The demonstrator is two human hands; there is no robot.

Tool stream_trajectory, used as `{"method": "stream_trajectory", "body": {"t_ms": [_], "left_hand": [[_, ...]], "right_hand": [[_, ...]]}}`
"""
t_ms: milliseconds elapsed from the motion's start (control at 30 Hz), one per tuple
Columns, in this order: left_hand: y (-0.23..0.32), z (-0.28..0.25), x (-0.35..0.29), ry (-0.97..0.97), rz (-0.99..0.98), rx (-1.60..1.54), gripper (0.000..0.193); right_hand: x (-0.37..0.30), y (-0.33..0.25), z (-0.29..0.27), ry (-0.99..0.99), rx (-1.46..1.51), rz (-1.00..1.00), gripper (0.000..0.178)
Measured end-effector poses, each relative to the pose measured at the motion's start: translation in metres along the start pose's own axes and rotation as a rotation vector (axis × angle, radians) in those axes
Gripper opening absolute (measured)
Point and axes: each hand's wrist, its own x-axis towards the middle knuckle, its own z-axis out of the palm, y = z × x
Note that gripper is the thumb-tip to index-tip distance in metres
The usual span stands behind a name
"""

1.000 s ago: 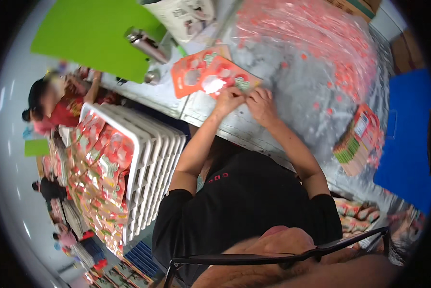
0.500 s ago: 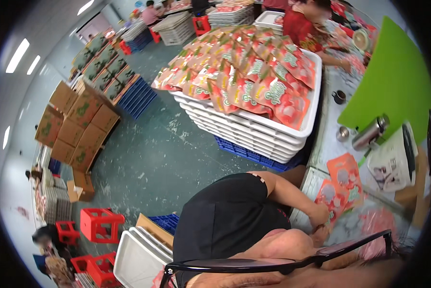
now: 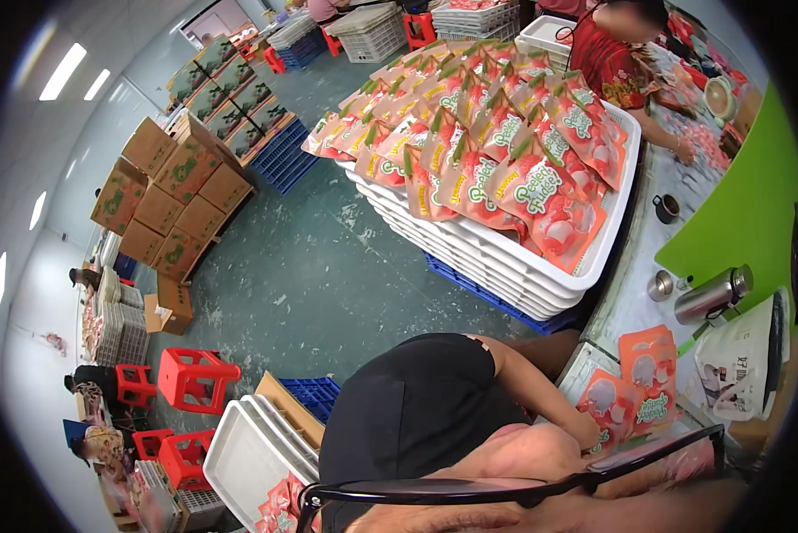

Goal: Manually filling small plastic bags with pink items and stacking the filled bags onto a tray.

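My left arm, in a black short sleeve, reaches across to the table at the right. My left hand (image 3: 583, 432) is at the lower edge of a flat pink-red pouch (image 3: 610, 398) printed with fruit. Its fingers are mostly hidden by my glasses and the lower part of my view, so its grip does not show. A second matching pouch (image 3: 649, 362) lies just beyond, partly overlapped by the first. My right hand is not visible.
Left of the table, a stack of white trays (image 3: 628, 173) is heaped with filled pouches (image 3: 541, 191). A steel flask (image 3: 714, 295), a dark cup (image 3: 666, 209) and a white bag (image 3: 743, 355) stand by a green panel (image 3: 745, 195). Red stools (image 3: 194, 377) and cartons (image 3: 163, 204) are at left. Another person works beyond.
My view has shifted, so the surroundings appear lower and further right. Less of my left hand shows at the near pouch. The second hand, partly visible earlier, is now hidden.
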Motion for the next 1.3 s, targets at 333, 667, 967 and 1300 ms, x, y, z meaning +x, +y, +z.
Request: {"method": "stream_trajectory", "body": {"t_ms": [333,667,967,1300], "left_hand": [[0.006,-0.014,0.012,-0.285,0.2,0.288,0.03],[0.007,0.007,0.008,-0.14,0.058,0.191,0.03],[-0.016,0.013,0.026,-0.225,0.058,0.127,0.037],[-0.001,0.018,0.012,-0.124,0.173,0.304,0.026]], "right_hand": [[0.013,0.006,0.004,-0.063,0.043,0.008,0.03],[0.006,0.001,-0.001,-0.09,0.052,0.008,0.032],[-0.012,-0.009,-0.009,-0.093,0.042,0.033,0.033],[-0.029,-0.018,-0.02,-0.106,0.024,0.047,0.035]]}}
